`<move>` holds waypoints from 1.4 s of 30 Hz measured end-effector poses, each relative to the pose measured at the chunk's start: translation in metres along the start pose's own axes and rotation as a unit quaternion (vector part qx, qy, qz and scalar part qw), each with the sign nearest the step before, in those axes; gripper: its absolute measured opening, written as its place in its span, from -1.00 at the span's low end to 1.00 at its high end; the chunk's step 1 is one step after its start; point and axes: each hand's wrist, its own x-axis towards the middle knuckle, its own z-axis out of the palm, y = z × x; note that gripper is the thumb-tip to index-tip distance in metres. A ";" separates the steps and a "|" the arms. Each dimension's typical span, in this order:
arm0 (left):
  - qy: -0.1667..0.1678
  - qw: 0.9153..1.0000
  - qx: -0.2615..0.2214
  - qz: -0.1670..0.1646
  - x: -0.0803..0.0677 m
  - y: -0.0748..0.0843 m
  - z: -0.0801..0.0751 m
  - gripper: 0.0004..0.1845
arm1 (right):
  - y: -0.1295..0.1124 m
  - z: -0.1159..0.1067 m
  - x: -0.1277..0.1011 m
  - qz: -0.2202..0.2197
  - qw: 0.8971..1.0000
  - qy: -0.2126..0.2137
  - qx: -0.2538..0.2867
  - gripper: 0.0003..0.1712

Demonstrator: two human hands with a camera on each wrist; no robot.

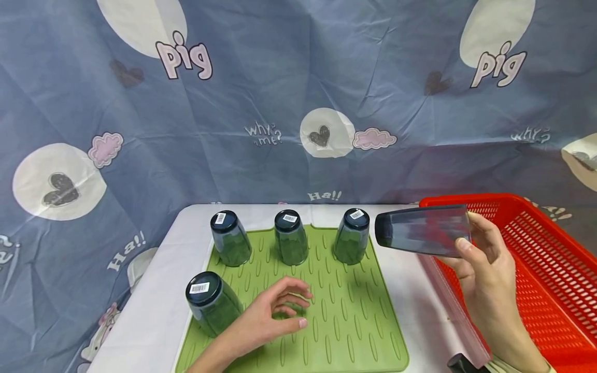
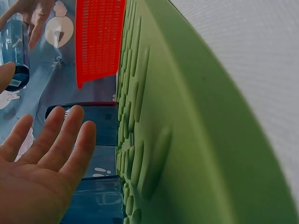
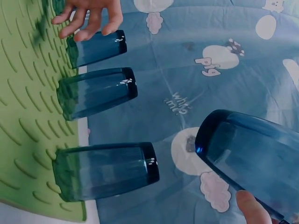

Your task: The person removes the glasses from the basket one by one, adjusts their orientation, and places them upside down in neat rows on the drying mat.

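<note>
My right hand (image 1: 487,274) grips a blue-tinted drinking glass (image 1: 422,230) by its rim end, tilted sideways with its dark base pointing left, in the air between the mat and the red basket. The same glass (image 3: 252,154) fills the lower right of the right wrist view. My left hand (image 1: 275,313) hovers over the green mat (image 1: 345,331), fingers loosely bent and holding nothing. Upside down on the mat stand several like glasses: a back row of a left glass (image 1: 230,241), a middle glass (image 1: 291,241) and a right glass (image 1: 352,238), plus a front-left glass (image 1: 214,305) beside my left forearm.
A red perforated plastic basket (image 1: 550,228) stands at the right of the white table (image 1: 154,290). Behind the table hangs a blue printed cloth (image 1: 261,171). A small black object (image 1: 459,362) shows near my right sleeve at the bottom edge.
</note>
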 end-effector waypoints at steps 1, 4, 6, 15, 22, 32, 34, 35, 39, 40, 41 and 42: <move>0.003 1.000 -0.001 -0.001 0.000 0.000 0.000 -0.52 | 0.001 0.000 0.000 0.000 1.000 0.002 0.003 -0.53; 0.013 1.000 -0.004 -0.003 0.000 0.002 0.000 -0.51 | 0.005 0.000 0.001 0.000 1.000 -0.007 0.022 -0.54; 0.019 1.000 -0.004 -0.004 0.000 0.003 0.000 -0.49 | 0.008 -0.001 0.001 0.001 0.999 -0.016 0.037 -0.54; 0.041 0.999 -0.008 0.009 0.002 0.009 0.004 -0.44 | 0.011 0.008 -0.002 0.023 0.998 -0.014 0.063 -0.54; 0.051 0.998 -0.013 0.030 0.005 0.015 0.007 -0.42 | 0.015 0.016 -0.009 0.048 0.998 -0.024 0.013 -0.50; 0.052 0.998 -0.031 0.034 0.009 0.021 0.012 -0.41 | 0.027 0.018 -0.018 0.062 0.995 -0.075 0.016 -0.47; 0.053 0.997 -0.033 0.040 0.009 0.022 0.013 -0.41 | 0.029 0.019 -0.019 0.064 0.995 -0.076 0.017 -0.47; 0.054 0.997 -0.033 0.043 0.009 0.023 0.013 -0.41 | 0.030 0.019 -0.020 0.065 0.995 -0.077 0.019 -0.47; 0.058 0.996 -0.038 0.051 0.010 0.026 0.014 -0.41 | 0.032 0.021 -0.022 0.068 0.995 -0.069 0.032 -0.50; 0.059 0.996 -0.038 0.052 0.010 0.027 0.014 -0.40 | 0.033 0.022 -0.022 0.069 0.995 -0.070 0.034 -0.50; 0.060 0.996 -0.040 0.053 0.010 0.027 0.014 -0.40 | 0.034 0.023 -0.023 0.070 0.994 -0.069 0.037 -0.50; 0.063 0.996 -0.041 0.054 0.010 0.028 0.014 -0.39 | 0.035 0.023 -0.024 0.072 0.994 -0.069 0.037 -0.51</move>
